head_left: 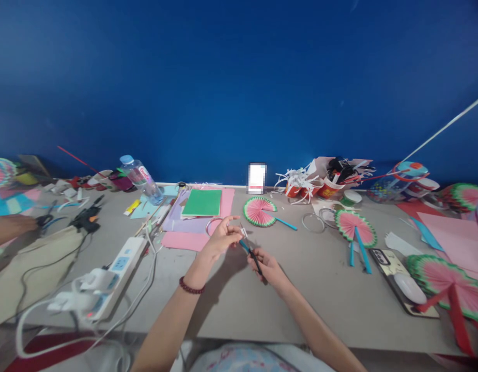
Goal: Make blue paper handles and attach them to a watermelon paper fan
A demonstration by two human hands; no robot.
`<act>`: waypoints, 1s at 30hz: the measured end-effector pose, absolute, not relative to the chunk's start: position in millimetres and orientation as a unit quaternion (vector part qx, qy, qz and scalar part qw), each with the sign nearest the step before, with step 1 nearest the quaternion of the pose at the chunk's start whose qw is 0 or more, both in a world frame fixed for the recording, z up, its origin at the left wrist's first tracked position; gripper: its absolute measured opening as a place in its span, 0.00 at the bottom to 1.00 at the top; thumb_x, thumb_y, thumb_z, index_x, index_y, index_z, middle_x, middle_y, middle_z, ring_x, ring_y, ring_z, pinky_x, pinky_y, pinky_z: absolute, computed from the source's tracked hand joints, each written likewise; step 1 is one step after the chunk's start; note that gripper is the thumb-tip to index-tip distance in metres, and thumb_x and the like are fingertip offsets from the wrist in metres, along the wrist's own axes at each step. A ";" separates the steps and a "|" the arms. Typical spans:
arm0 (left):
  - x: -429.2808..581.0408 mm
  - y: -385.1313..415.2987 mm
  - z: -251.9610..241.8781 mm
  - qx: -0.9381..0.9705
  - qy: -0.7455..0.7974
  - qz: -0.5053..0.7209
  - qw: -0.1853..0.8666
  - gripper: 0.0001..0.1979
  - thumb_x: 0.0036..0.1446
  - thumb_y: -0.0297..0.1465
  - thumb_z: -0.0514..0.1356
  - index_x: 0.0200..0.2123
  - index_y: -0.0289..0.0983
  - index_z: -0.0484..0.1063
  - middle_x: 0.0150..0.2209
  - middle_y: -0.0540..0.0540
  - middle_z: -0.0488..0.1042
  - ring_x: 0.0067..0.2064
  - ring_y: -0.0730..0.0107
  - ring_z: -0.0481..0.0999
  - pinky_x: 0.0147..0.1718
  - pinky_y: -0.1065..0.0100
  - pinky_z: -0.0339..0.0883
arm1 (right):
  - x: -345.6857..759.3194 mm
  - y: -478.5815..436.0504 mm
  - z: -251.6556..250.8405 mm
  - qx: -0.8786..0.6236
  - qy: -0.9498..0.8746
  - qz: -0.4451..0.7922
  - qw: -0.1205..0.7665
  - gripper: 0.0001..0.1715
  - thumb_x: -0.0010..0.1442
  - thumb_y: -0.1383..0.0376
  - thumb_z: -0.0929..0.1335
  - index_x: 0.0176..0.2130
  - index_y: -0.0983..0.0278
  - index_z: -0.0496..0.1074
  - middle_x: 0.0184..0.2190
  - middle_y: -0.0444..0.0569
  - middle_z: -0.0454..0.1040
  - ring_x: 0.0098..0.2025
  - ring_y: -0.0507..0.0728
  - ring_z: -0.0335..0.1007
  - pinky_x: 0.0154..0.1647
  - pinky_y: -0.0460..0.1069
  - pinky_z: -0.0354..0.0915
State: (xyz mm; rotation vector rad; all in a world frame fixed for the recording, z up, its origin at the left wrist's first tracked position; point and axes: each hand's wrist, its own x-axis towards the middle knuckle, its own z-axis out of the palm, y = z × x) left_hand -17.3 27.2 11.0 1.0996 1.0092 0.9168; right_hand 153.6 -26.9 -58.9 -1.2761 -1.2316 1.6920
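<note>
In front of me, above the table, my right hand [265, 264] grips black-handled scissors [256, 258], their blades pointing up and away toward my left fingers. My left hand [222, 238], with a dark red bead bracelet on its wrist, pinches a short blue strip [244, 245] close to the blades. Whether the blades touch the strip is too small to tell. Just beyond the hands lies a round pleated paper fan [259, 212], pink with a green rim, with one blue stick [286, 223] reaching right. A ring of tape [214, 226] is partly hidden behind my left hand.
Left are a power strip [124, 258] with cables, a water bottle [142, 178], a glue gun [87, 219] and another person's arm [14, 231]. Green paper [202, 202] tops a stack. Rightward are cups of paper strips [298, 187], another fan [355, 227] and a phone [389, 274] under a mouse [410, 288].
</note>
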 end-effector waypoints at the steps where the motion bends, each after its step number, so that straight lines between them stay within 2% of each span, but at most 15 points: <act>1: -17.2 27.1 11.1 0.481 0.442 0.402 0.641 0.30 0.41 0.23 0.61 0.51 0.38 0.60 0.27 0.53 0.71 0.24 0.77 0.67 0.22 0.74 0.58 | 153.6 -26.9 -59.1 -0.491 -0.472 0.650 0.338 0.23 0.48 0.47 0.69 0.34 0.62 0.66 0.22 0.36 0.63 0.14 0.43 0.51 0.11 0.41 0.49; 14: -17.2 27.1 11.7 0.469 0.444 0.414 0.641 0.30 0.40 0.24 0.62 0.50 0.38 0.62 0.26 0.53 0.71 0.23 0.77 0.67 0.21 0.74 0.57 | 151.4 -27.2 -49.4 -0.493 -0.457 0.654 0.345 0.25 0.46 0.46 0.70 0.33 0.62 0.65 0.20 0.35 0.62 0.14 0.43 0.50 0.11 0.41 0.47; 22: -18.7 27.9 8.4 0.485 0.442 0.411 0.633 0.29 0.42 0.25 0.62 0.51 0.38 0.61 0.26 0.54 0.70 0.24 0.76 0.68 0.22 0.73 0.59 | 150.3 -25.7 -55.8 -0.503 -0.457 0.651 0.338 0.28 0.44 0.43 0.69 0.32 0.62 0.64 0.18 0.33 0.60 0.12 0.42 0.47 0.11 0.42 0.47; 30: -18.3 30.5 0.9 0.470 0.437 0.419 0.643 0.29 0.42 0.25 0.63 0.51 0.38 0.61 0.27 0.52 0.71 0.25 0.76 0.68 0.23 0.74 0.58 | 154.2 -27.5 -50.1 -0.490 -0.461 0.663 0.328 0.24 0.51 0.46 0.65 0.35 0.63 0.65 0.20 0.36 0.63 0.13 0.43 0.53 0.10 0.41 0.46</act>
